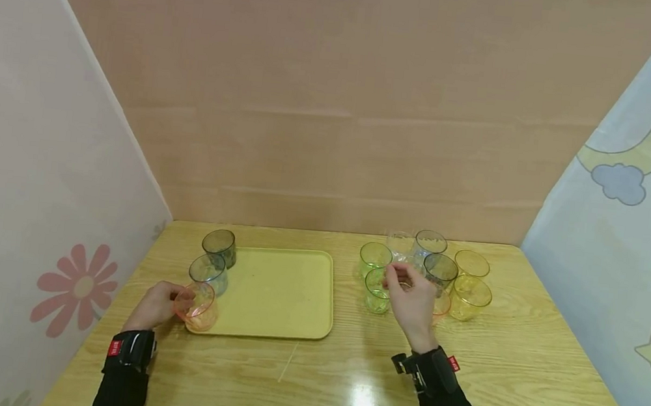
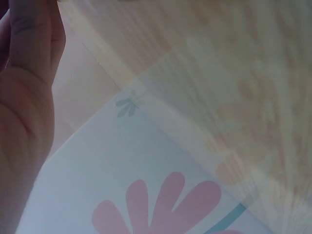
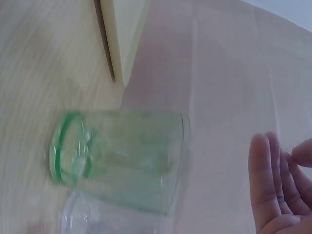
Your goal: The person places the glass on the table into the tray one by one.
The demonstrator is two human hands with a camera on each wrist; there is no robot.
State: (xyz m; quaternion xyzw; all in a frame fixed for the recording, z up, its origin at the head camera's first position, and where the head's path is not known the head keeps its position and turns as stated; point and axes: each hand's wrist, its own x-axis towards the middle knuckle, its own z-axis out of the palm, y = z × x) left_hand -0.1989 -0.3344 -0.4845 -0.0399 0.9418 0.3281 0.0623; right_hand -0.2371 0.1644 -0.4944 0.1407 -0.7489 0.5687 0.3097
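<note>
My left hand (image 1: 152,307) holds an orange-tinted glass (image 1: 201,318) by its left side, at the front left corner of a yellow tray (image 1: 275,296). Behind that glass stand a blue glass (image 1: 218,281) and a dark grey glass (image 1: 228,251), in a row along the tray's left side. My right hand (image 1: 413,300) hovers beside the nearer green glass (image 1: 376,299), fingers relaxed and holding nothing. In the right wrist view, a green glass (image 3: 131,156) stands apart from the fingers (image 3: 263,180). The left wrist view shows the left palm (image 2: 24,112), its fingertips cut off.
Around the right hand cluster another green glass (image 1: 375,255), a clear glass (image 1: 399,243), a blue glass (image 1: 430,240), a dark grey glass (image 1: 440,266), two yellow glasses (image 1: 469,302) and a partly hidden orange glass (image 1: 442,306). A brown back wall (image 1: 350,133) and printed side sheets border the wooden table (image 1: 307,391).
</note>
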